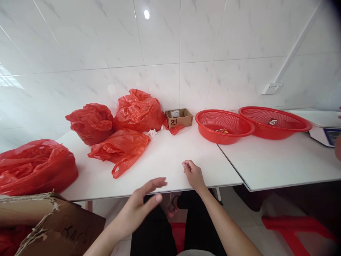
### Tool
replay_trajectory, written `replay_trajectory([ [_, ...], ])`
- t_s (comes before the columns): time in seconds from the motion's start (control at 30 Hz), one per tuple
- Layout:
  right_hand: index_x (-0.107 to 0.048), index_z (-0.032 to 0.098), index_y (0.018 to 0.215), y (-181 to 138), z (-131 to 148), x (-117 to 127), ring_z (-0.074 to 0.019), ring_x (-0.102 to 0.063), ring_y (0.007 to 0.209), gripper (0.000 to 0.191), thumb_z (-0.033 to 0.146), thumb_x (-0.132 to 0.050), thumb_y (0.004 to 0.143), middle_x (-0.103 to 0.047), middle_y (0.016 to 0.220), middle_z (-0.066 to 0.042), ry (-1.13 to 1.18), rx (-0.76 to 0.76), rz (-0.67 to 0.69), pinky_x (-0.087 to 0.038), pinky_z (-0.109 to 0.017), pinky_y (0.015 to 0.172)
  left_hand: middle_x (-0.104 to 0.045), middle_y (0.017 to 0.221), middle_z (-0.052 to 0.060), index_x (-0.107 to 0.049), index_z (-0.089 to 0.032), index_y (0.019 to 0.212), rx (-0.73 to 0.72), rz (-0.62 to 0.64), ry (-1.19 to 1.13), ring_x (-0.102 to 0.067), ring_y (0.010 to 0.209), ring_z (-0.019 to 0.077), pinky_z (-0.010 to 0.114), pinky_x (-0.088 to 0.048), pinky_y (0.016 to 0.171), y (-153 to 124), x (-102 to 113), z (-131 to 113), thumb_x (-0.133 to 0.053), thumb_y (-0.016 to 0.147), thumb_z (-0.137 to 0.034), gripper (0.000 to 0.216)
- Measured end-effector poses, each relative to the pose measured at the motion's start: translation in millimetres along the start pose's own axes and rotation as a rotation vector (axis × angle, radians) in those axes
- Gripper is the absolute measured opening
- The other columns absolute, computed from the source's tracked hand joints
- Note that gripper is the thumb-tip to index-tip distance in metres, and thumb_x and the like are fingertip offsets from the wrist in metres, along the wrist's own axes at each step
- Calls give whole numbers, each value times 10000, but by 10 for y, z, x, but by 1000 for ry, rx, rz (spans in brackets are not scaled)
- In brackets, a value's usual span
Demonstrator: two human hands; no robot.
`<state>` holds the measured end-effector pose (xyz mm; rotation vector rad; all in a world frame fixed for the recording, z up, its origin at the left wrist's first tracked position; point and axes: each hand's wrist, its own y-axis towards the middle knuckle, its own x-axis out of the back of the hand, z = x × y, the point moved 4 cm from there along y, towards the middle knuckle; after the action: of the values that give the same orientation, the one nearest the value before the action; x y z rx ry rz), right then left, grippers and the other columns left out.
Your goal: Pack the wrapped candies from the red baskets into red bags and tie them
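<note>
My left hand [145, 199] hovers at the front edge of the white table [170, 156], fingers stretched out and thumb apart, holding nothing. Over the tabletop, to its right, my right hand [193, 174] has its fingers curled in with the tips together; whatever may be between them is hidden. A flattened red plastic bag [122, 145] lies beyond my left hand. Farther back stand a small open cardboard box [183, 121] and a red basket [223, 137] with a few small colourful packets [222, 131] inside.
Stuffed red bags [138, 112] stand along the wall and at the left. A large carton [53, 224] is at lower left. Another red basket [274, 133] and a scale [323, 131] are on the right-hand table. Another person's hand [338, 147] shows at the right edge, above a red stool [295, 224].
</note>
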<state>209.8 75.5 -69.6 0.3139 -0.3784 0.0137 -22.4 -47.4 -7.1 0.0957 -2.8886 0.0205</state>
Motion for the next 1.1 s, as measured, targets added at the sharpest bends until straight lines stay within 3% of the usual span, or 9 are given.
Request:
replay_trajectory([
  [0.07,-620,212,907,-1,1,12,-147,-522,589,330,470,-417,944,-576,674,2,23,-9,5,-408,-267,587,-709,1101,88,-680,-195,1109,44,16,-49,-632,1101,257,446,-468,1027,121,-3,100,-687,819,-454,389],
  [0.17,-640,205,977,0,-8,30,-146,-548,611,374,467,-373,961,-611,719,-10,59,-14,1,-441,-269,608,-715,1002,84,-675,-178,1021,68,-125,-107,-633,1109,273,437,-421,1082,320,63,355,-671,766,-560,460],
  [0.33,-654,190,1026,8,-26,57,-148,-553,623,410,481,-372,960,-619,733,-24,115,-17,-32,-473,-281,634,-699,1004,97,-647,-161,1007,85,-208,-145,-663,1053,275,422,-520,981,456,126,611,-664,736,-602,518],
  [0.43,-664,193,1003,8,-18,63,-153,-549,652,372,488,-448,932,-625,777,-36,139,-16,-45,-473,-281,632,-714,977,99,-664,-159,991,97,-191,-142,-678,1031,275,407,-538,962,444,134,601,-691,717,-599,519],
  [0.6,-575,206,776,6,8,59,-135,-500,637,274,466,-579,863,-592,751,-8,146,-8,-63,-431,-258,602,-740,951,95,-695,-169,942,108,-176,-107,-687,1038,279,383,-525,990,418,116,555,-713,681,-617,518],
  [0.9,-459,212,688,7,-9,66,-121,-462,587,374,478,-422,948,-510,625,21,98,4,-43,-366,-244,578,-745,947,111,-718,-179,922,139,-204,-7,-685,995,310,411,-568,893,491,97,591,-721,603,-687,600],
  [1.1,-217,223,587,-1,-9,66,-100,-237,489,509,531,-397,950,-220,520,55,102,-6,-55,-213,-263,487,-742,992,110,-719,-190,912,150,-200,53,-688,988,305,391,-572,879,515,73,586,-706,596,-712,611],
])
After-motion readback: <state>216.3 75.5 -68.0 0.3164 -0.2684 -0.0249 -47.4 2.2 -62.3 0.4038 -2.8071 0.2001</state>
